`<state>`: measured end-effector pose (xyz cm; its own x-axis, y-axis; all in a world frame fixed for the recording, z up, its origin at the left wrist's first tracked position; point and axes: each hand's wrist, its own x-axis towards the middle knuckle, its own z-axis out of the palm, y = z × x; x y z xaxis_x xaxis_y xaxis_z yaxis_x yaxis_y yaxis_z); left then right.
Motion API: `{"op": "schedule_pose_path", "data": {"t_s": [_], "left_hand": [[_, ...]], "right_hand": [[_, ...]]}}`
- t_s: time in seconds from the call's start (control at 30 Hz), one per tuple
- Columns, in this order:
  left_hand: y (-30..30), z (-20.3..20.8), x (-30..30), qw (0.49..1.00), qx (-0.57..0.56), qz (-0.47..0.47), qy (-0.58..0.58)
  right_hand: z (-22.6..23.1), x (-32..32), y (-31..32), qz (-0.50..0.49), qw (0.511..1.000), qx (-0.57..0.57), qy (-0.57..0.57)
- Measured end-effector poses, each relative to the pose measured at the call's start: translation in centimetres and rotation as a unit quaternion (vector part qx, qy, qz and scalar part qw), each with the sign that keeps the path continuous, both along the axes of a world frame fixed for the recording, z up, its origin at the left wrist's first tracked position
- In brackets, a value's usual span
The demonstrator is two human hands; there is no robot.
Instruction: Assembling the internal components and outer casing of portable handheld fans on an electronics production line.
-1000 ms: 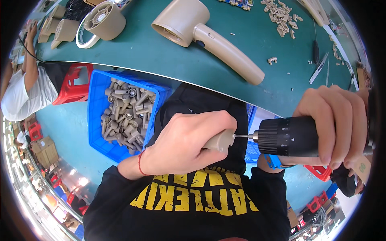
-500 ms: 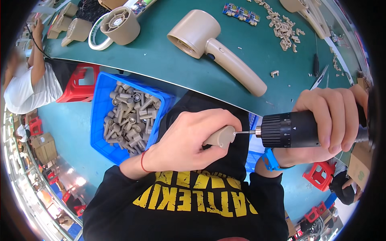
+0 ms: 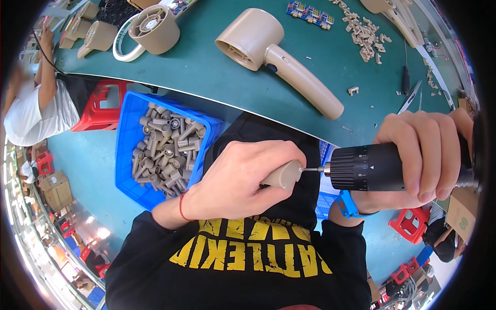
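My left hand (image 3: 248, 178) is closed around a beige plastic part (image 3: 285, 175), whose blunt end sticks out past the fingers; the rest is hidden in the palm. In my right hand (image 3: 421, 155) is a black power screwdriver (image 3: 367, 166), held level and pointing left. Its thin bit (image 3: 312, 169) meets the end of the beige part at a small hole. A beige handheld fan-like housing (image 3: 253, 39), with a round head and long handle, lies on the green table (image 3: 201, 85) beyond my hands.
Left of me, a blue crate (image 3: 126, 170) holds many beige parts. On the table lie a tape roll (image 3: 120, 49), another round housing (image 3: 157, 31), circuit boards (image 3: 310, 14), small beige clips (image 3: 364, 41) and a pair of tweezers (image 3: 409, 98). A person (image 3: 46, 103) sits at far left.
My right hand and the power screwdriver have shifted slightly left, nearer the beige part. My left hand keeps its hold with barely any movement.
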<state>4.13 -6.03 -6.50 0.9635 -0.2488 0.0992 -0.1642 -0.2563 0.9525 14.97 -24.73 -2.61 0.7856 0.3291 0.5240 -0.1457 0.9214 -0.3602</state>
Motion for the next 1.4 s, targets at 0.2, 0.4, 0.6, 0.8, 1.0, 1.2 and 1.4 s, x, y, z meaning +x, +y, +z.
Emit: {"op": "schedule_pose_path", "data": {"t_s": [0.2,0.4,0.6,0.8,1.0,1.2,1.4], "left_hand": [[0.1,0.0,0.0,1.000,0.028,-0.011,-0.006],[0.2,0.2,0.2,0.998,0.055,-0.017,-0.020],[0.1,0.2,0.4,0.999,0.045,-0.018,-0.012],[0.1,0.3,0.4,0.996,0.074,-0.013,-0.037],[0.0,0.2,0.5,0.997,0.065,-0.011,-0.031],[0.3,0.3,0.5,0.998,0.063,0.001,-0.022],[0.2,0.6,0.5,0.997,0.075,-0.002,-0.035]], "right_hand": [[0.0,-0.4,0.1,-0.002,1.000,0.005,0.020],[0.1,-0.6,0.2,-0.005,0.999,0.010,0.039],[0.2,-0.7,0.4,-0.008,0.999,0.017,0.051],[2.1,-0.8,-0.9,-0.003,0.986,-0.146,0.084],[-0.4,0.2,-0.3,0.018,0.998,0.006,-0.064],[0.2,-1.1,0.4,-0.058,0.996,0.043,0.049],[1.3,-1.1,0.0,-0.034,0.997,0.000,0.071]]}}
